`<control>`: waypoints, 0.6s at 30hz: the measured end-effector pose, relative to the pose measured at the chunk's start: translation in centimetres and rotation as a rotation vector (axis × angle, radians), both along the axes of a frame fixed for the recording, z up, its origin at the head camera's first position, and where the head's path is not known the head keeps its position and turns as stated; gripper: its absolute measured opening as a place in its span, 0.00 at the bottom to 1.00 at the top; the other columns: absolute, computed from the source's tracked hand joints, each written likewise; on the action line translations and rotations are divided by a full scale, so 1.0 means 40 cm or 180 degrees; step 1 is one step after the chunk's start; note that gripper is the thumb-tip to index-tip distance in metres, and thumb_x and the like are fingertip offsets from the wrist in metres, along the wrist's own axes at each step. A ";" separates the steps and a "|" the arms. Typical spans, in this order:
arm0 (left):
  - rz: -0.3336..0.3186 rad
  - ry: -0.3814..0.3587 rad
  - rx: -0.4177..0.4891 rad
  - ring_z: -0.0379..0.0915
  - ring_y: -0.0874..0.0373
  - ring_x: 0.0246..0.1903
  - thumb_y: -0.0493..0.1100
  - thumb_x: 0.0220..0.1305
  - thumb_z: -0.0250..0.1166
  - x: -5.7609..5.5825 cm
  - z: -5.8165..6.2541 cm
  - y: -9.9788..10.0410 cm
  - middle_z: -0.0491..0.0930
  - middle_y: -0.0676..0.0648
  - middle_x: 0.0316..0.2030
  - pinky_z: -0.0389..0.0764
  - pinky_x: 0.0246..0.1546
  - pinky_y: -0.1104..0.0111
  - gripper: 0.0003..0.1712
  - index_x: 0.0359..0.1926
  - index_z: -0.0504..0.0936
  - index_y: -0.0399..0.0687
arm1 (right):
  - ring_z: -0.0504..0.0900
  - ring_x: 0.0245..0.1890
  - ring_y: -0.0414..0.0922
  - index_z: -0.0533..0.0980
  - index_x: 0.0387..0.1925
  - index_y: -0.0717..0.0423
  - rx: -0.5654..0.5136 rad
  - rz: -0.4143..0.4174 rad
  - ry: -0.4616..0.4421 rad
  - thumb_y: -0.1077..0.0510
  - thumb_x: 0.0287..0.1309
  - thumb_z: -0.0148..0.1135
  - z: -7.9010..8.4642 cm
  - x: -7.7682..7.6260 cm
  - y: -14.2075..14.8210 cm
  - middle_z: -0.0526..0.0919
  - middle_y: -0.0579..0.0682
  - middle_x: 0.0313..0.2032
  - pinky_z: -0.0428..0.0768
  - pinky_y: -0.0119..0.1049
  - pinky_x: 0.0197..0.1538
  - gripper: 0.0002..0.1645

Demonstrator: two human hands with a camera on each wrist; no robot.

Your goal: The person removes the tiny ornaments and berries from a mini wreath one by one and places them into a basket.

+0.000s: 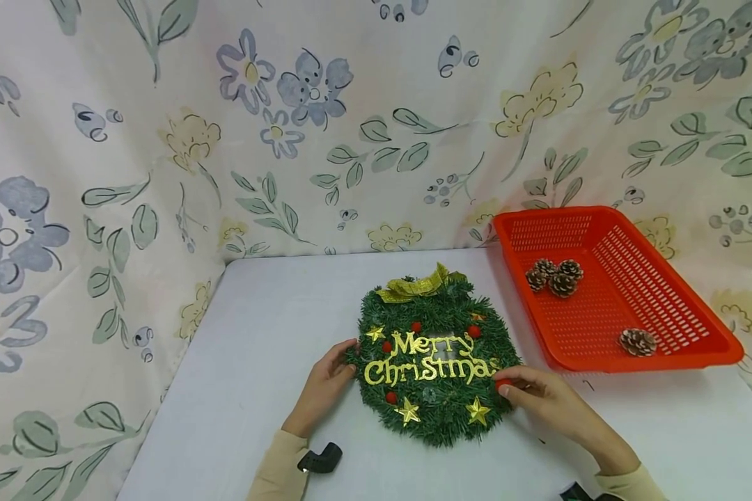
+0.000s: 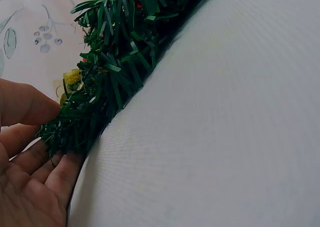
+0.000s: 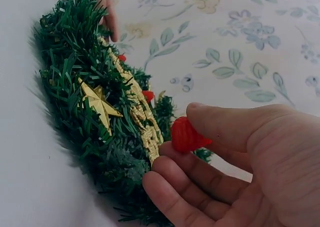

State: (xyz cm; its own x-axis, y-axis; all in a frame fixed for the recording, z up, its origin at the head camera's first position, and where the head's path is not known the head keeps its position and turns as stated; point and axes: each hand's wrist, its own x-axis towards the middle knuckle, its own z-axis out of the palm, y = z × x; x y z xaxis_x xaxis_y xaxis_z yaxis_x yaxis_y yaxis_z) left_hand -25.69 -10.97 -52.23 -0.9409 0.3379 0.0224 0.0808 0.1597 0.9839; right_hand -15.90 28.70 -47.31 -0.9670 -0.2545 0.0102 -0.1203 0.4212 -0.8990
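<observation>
A green tinsel wreath (image 1: 441,400) lies on the white table, with gold "Merry Christmas" lettering (image 1: 427,369) across its middle. Small red balls, gold stars (image 1: 407,412) and a gold bow (image 1: 416,285) decorate it. My left hand (image 1: 324,390) holds the wreath's left edge; in the left wrist view the thumb lies over the tinsel and the fingers (image 2: 65,177) under it. Between thumb and fingers, my right hand (image 1: 548,403) pinches a red ball (image 3: 186,135) at the wreath's right side, near the end of the lettering.
At the back right stands a red plastic basket (image 1: 608,299) with perforated walls. Several pine cones (image 1: 562,284) cluster at its left, and a single pine cone (image 1: 637,342) sits near its front. A floral curtain (image 1: 376,139) hangs behind the table (image 1: 257,313).
</observation>
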 end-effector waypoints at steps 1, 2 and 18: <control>0.0006 -0.0007 0.0003 0.67 0.40 0.70 0.29 0.72 0.55 0.000 0.000 0.000 0.72 0.37 0.68 0.78 0.56 0.81 0.30 0.73 0.67 0.41 | 0.83 0.40 0.34 0.78 0.57 0.61 -0.0006 -0.0006 0.0017 0.58 0.70 0.61 0.000 -0.001 0.000 0.86 0.56 0.46 0.83 0.30 0.40 0.18; 0.0010 -0.0014 0.0000 0.67 0.39 0.70 0.29 0.72 0.55 0.000 0.000 0.001 0.72 0.37 0.68 0.78 0.56 0.81 0.30 0.73 0.67 0.40 | 0.83 0.40 0.34 0.78 0.57 0.61 -0.0017 -0.0001 0.0046 0.58 0.70 0.61 0.000 -0.002 0.000 0.85 0.56 0.45 0.83 0.30 0.39 0.17; -0.0005 0.0008 0.0026 0.67 0.39 0.70 0.29 0.72 0.55 0.001 -0.001 -0.001 0.72 0.36 0.68 0.78 0.56 0.80 0.30 0.73 0.67 0.41 | 0.83 0.43 0.29 0.81 0.53 0.62 0.0035 0.0010 0.0327 0.62 0.70 0.61 0.028 -0.023 -0.017 0.86 0.59 0.46 0.85 0.28 0.42 0.14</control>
State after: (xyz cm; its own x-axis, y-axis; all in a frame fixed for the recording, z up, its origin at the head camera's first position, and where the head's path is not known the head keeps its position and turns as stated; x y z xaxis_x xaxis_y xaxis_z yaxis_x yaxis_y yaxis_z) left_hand -25.64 -11.01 -52.27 -0.9403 0.3392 0.0276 0.0835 0.1515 0.9849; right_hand -16.81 28.01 -46.20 -0.9602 -0.2582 0.1066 -0.2131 0.4303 -0.8772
